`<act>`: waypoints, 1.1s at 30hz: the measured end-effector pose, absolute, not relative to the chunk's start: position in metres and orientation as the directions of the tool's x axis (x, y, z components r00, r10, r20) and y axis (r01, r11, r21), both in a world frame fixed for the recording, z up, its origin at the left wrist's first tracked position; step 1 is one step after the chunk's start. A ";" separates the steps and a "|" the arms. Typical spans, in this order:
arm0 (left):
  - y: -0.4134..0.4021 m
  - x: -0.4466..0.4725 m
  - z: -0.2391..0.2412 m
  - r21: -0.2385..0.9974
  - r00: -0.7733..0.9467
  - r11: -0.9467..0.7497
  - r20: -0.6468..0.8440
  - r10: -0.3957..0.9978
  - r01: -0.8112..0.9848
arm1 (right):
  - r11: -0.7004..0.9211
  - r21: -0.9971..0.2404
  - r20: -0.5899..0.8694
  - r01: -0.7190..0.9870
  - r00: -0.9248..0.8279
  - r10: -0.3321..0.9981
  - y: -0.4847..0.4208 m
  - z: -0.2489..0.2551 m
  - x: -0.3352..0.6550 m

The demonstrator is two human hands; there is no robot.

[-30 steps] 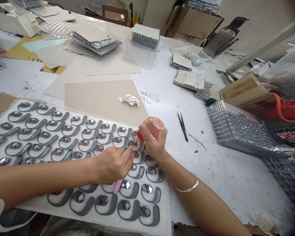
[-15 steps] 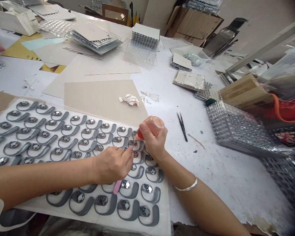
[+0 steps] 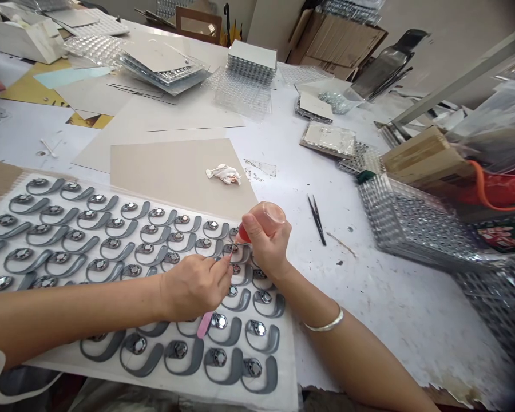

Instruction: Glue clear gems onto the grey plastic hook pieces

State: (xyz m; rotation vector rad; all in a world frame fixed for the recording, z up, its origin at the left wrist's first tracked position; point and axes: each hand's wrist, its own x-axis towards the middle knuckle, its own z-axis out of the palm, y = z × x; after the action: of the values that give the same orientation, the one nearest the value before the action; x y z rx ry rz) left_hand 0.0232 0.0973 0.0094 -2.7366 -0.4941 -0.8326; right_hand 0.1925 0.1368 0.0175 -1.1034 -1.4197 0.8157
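Observation:
My right hand (image 3: 268, 240) is wrapped round a small clear squeeze bottle (image 3: 272, 213) with a red neck, tilted with its tip down over the sheet. Close beside it, my left hand (image 3: 199, 286) is closed on a pink flat stick (image 3: 205, 325), whose lower end sticks out under the palm. Both hands meet over one dark round setting (image 3: 230, 248). Beneath them lies a white sheet (image 3: 285, 355) bearing rows of grey curved bands (image 3: 236, 369), each with a round, faceted clear stone. My left forearm hides part of the rows.
Black tweezers (image 3: 316, 220) and a thin stick (image 3: 341, 244) lie to the right. A crumpled white tissue (image 3: 224, 173) rests on a beige board (image 3: 167, 166). Clear plastic trays (image 3: 416, 223) are stacked at right, by a cardboard box (image 3: 420, 151). More tray stacks (image 3: 252, 62) stand behind.
The whole view has shifted very slightly. Both hands keep nearly the same pose over the same setting, still holding the bottle and the pink stick.

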 end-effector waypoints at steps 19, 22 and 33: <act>0.098 0.024 0.009 -0.091 0.768 -0.918 0.583 0.265 0.386 | 0.411 -0.901 0.420 0.141 0.041 0.907 0.140 0.013 0.193; 0.098 0.024 0.010 -0.100 0.767 -0.913 0.582 0.269 0.396 | 0.426 -0.893 0.435 0.146 0.034 0.900 0.140 0.015 0.192; 0.099 0.023 0.012 -0.046 0.757 -0.925 0.590 0.280 0.378 | 0.473 -0.867 0.486 0.154 0.060 0.872 0.138 0.014 0.194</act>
State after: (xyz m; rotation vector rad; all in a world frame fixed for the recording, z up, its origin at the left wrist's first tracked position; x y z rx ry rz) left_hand 0.0232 0.0994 0.0121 -2.7902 -0.5262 -0.8987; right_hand 0.1936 0.1385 0.0142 -0.9660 -1.4305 0.6974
